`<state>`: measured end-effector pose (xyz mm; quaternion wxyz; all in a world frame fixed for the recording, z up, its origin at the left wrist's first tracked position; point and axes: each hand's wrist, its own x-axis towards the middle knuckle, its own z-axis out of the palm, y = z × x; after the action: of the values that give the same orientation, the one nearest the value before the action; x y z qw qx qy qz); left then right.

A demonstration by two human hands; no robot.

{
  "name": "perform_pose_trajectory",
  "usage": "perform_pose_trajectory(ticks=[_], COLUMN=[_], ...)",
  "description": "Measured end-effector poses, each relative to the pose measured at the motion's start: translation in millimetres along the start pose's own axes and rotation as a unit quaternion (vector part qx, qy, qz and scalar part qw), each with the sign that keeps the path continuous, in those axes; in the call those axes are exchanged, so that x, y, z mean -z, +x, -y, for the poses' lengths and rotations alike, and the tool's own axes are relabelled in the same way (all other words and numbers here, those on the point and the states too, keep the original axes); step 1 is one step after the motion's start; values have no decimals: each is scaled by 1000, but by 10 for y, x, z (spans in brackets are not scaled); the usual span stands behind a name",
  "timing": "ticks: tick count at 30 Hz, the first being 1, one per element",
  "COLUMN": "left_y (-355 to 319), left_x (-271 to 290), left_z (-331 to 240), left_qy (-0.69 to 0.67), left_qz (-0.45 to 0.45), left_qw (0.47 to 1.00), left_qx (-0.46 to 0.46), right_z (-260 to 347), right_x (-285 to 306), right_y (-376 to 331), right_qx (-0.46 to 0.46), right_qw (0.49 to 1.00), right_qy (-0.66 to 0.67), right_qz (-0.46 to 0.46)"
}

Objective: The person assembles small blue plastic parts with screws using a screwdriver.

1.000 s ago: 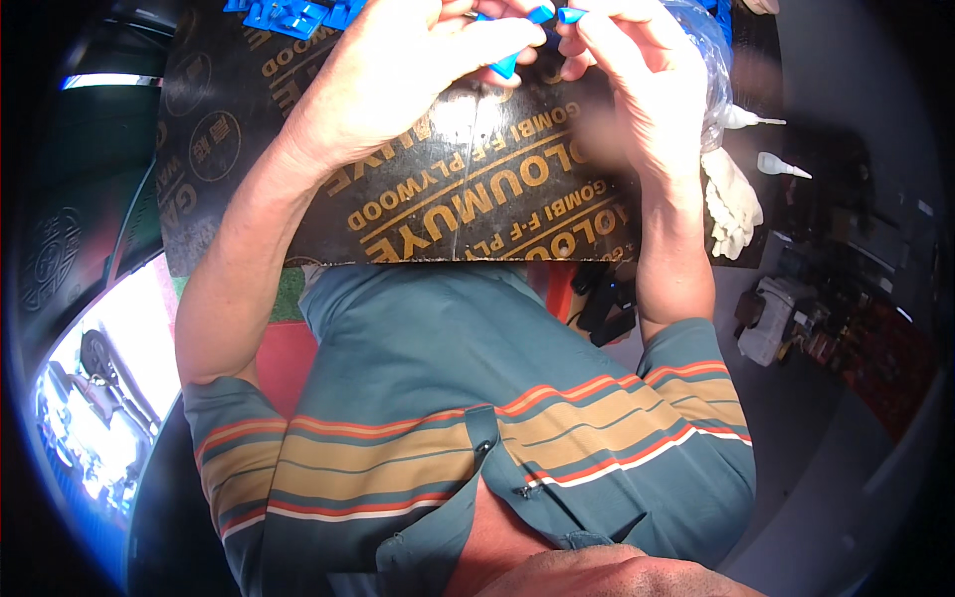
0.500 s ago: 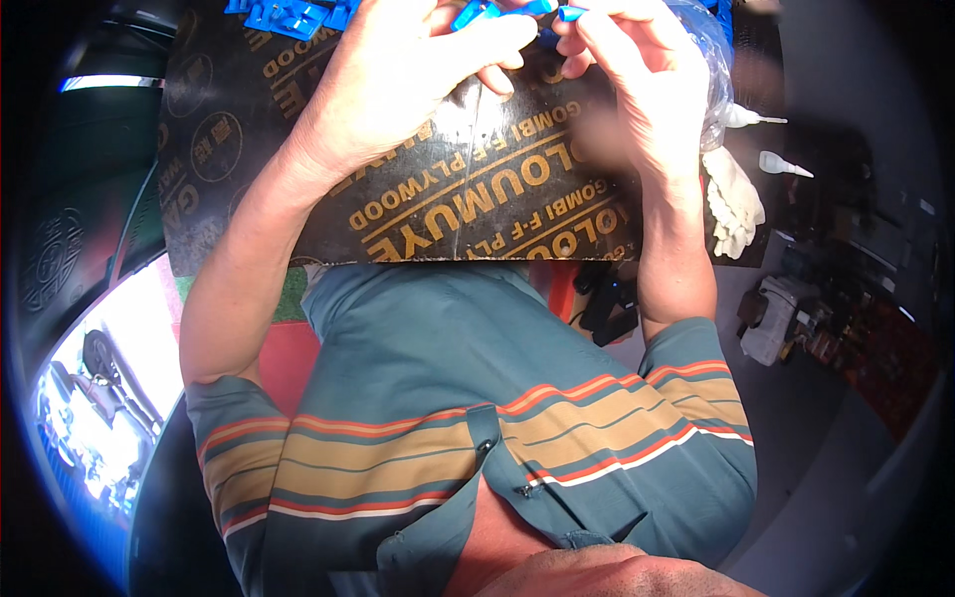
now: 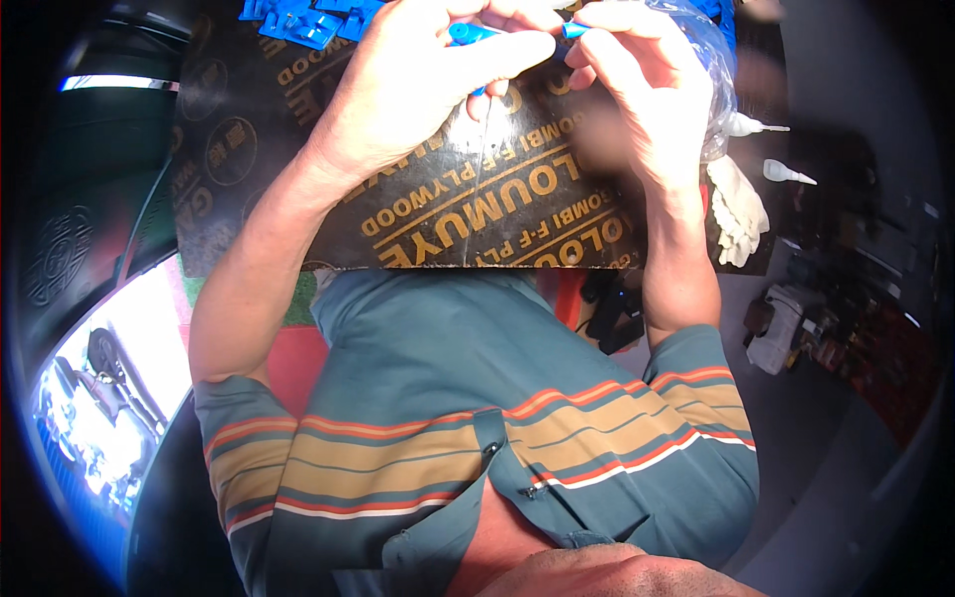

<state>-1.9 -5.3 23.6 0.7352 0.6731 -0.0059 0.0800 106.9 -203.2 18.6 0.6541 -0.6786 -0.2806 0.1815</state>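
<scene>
My left hand (image 3: 428,75) is closed on a blue plastic part (image 3: 470,35), which shows between the thumb and the fingers. Much of that part is hidden by the hand. Close by on the right, my right hand (image 3: 652,80) pinches a small blue plastic piece (image 3: 574,30) between thumb and fingertips. A narrow gap separates the two hands, both above the far half of the dark plywood board (image 3: 477,214). Several blue plastic parts (image 3: 303,22) lie together at the far left of the board.
Beyond my right hand is a clear plastic bag (image 3: 718,95) with blue pieces at it. A white nozzle-tipped bottle (image 3: 744,125) and a white glove (image 3: 738,214) lie along the board's right side. Another white nozzle (image 3: 788,172) is farther right. Grey floor spreads past the right edge.
The whole view has shifted slightly, so the board and hands sit a little lower and to the right. Both hands keep their blue pieces; the left part has turned, showing its round end.
</scene>
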Motion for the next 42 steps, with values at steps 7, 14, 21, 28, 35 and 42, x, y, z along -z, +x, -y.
perform_pose_trajectory(ticks=[7, 14, 21, 28, 35, 42], left_y=[-2, -25, -18, -25, -38, -27], left_x=[1, -43, -48, -48, -51, -60], left_z=[5, 32, 105, 110, 83, 91], left_qy=[-9, 33, 80, 76, 88, 83], left_qz=[3, -28, -42, -38, -36, -42], left_qw=[999, 999, 989, 990, 991, 990], left_qx=[47, -21, -119, -110, -93, -103], right_z=[-4, 23, 23, 20, 39, 10], right_x=[-16, -30, -17, -33, -37, -44], right_y=[-10, -6, -6, -13, -14, -14], right_qx=[6, -10, -9, 4, 5, 17], right_qw=[1000, 1000, 1000, 1000, 1000, 1000], right_qy=[6, 1, -10, -3, -11, -10], right_qz=[6, 20, 28, 17, 14, 15])
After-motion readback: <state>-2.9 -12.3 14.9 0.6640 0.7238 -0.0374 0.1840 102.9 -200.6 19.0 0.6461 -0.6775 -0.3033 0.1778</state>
